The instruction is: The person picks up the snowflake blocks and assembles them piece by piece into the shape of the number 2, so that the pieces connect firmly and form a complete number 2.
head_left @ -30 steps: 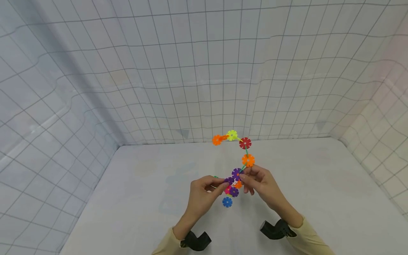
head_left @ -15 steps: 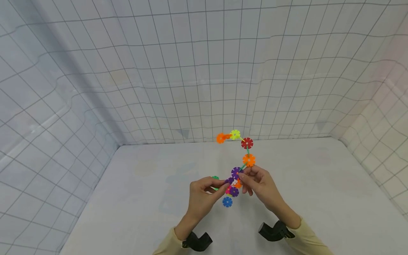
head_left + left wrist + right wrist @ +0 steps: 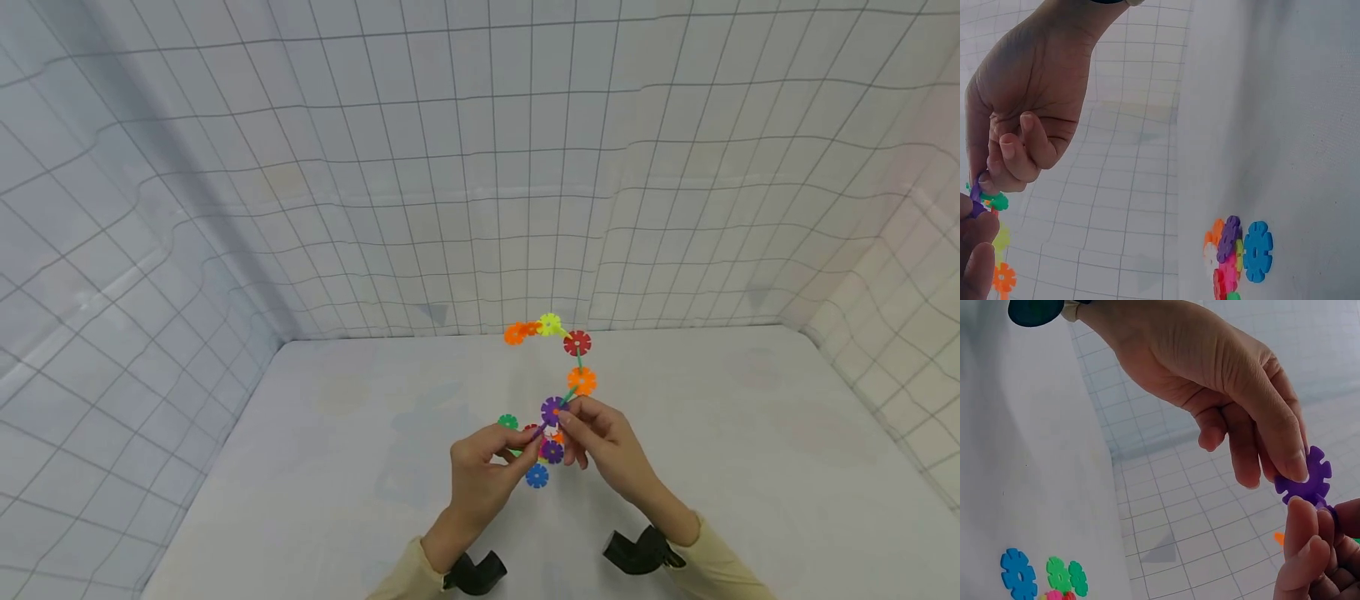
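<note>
My right hand (image 3: 611,450) pinches a purple snowflake disc (image 3: 552,409), a flat notched plastic piece at the near end of a linked chain. From there the chain rises through green pieces, an orange disc (image 3: 582,381), a red disc (image 3: 577,342) and a yellow disc (image 3: 549,324) to orange ones at its far end. Between thumb and index finger, my left hand (image 3: 480,479) pinches a second purple disc (image 3: 1333,514), seen nearly edge-on. Both purple discs meet at their rims; fingers partly hide the joint, so whether they interlock is unclear.
Below the hands, loose discs lie on the white table (image 3: 337,483): a blue disc (image 3: 537,476), a purple one (image 3: 1229,239), a green disc (image 3: 507,422) and several others, partly hidden by my left hand. White grid-patterned walls (image 3: 480,192) enclose the table's back and sides.
My left hand has turned its purple disc from partly face-up to nearly edge-on against the other. The chain's far end swung slightly right, then back left and down. Both hands keep their pinch.
</note>
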### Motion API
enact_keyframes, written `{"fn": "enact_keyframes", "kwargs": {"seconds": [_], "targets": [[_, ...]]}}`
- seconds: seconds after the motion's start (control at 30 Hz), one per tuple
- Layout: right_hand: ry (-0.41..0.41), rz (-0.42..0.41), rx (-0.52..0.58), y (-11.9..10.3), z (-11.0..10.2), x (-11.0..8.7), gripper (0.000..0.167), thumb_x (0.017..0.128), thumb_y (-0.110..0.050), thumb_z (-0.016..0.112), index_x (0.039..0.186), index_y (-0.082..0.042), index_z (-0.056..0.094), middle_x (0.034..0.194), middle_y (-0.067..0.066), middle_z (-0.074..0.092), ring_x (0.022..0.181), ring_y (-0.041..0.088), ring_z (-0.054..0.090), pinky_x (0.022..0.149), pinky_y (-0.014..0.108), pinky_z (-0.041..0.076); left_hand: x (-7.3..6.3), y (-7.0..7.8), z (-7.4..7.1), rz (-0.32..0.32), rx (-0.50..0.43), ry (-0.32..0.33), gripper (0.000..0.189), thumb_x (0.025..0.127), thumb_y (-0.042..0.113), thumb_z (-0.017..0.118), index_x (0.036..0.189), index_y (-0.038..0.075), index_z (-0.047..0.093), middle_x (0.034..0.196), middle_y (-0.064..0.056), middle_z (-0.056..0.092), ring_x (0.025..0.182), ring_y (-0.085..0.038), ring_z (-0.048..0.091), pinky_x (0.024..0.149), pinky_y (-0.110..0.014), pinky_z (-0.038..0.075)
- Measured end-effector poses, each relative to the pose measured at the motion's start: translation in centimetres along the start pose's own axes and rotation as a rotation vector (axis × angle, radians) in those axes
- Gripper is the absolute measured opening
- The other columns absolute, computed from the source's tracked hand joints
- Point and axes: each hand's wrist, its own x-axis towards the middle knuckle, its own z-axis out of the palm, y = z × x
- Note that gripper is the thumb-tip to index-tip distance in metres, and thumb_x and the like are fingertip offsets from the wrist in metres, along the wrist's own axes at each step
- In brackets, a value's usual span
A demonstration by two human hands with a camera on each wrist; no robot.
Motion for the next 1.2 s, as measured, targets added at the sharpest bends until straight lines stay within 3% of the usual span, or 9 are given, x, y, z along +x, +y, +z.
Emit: {"fn": "enact_keyframes", "kwargs": {"seconds": [0.37, 0.53, 0.83, 1.03, 1.2], "targets": [[0.001, -0.091, -0.055, 0.18, -0.2, -0.11, 0.016, 0.096, 0.004, 0.049, 0.083, -0.004, 0.055, 0.058, 0.006, 0.053, 0.047, 0.015, 0.049, 0.039, 0.033, 0.04, -0.09, 0.12, -0.13, 0.026, -0.028, -0.027, 0.017, 0.075, -0.003, 0.078, 0.09, 0.0, 0.073, 0.081, -0.008, 0.071, 0.062, -0.007, 0.063, 0.053, -0.016, 0.05], [-0.04, -0.078, -0.02, -0.07, -0.48, 0.04, 0.018, 0.096, 0.003, 0.049, 0.081, -0.004, 0.054, 0.057, 0.006, 0.053, 0.046, 0.015, 0.048, 0.039, 0.034, 0.039, -0.13, 0.08, -0.24, 0.038, -0.054, -0.041, 0.014, 0.077, -0.001, 0.077, 0.09, -0.001, 0.072, 0.081, -0.009, 0.07, 0.06, -0.007, 0.063, 0.054, -0.017, 0.051], [-0.059, -0.06, 0.056, -0.43, -0.18, 0.18, 0.019, 0.096, 0.001, 0.05, 0.077, -0.001, 0.053, 0.055, 0.008, 0.053, 0.045, 0.017, 0.049, 0.038, 0.035, 0.039, 0.04, -0.43, -0.31, 0.133, -0.074, -0.042, 0.015, 0.087, 0.011, 0.069, 0.089, -0.004, 0.071, 0.078, -0.011, 0.069, 0.06, -0.008, 0.063, 0.056, -0.017, 0.051], [-0.041, -0.047, 0.046, -0.38, -0.21, 0.09, 0.019, 0.098, 0.0, 0.048, 0.08, -0.002, 0.053, 0.058, 0.008, 0.052, 0.046, 0.017, 0.05, 0.04, 0.032, 0.043, 0.03, -0.62, 0.02, 0.104, -0.088, -0.04, 0.013, 0.08, 0.0, 0.074, 0.091, -0.004, 0.071, 0.078, -0.011, 0.069, 0.063, -0.011, 0.065, 0.057, -0.018, 0.052], [-0.034, -0.035, 0.023, -0.02, -0.28, 0.01, 0.014, 0.098, 0.0, 0.046, 0.086, -0.001, 0.052, 0.061, 0.009, 0.053, 0.047, 0.017, 0.05, 0.04, 0.033, 0.044, -0.05, -0.53, 0.21, 0.063, -0.087, -0.041, 0.024, 0.07, -0.011, 0.077, 0.092, -0.003, 0.072, 0.079, -0.009, 0.069, 0.064, -0.011, 0.063, 0.055, -0.017, 0.051]]}}
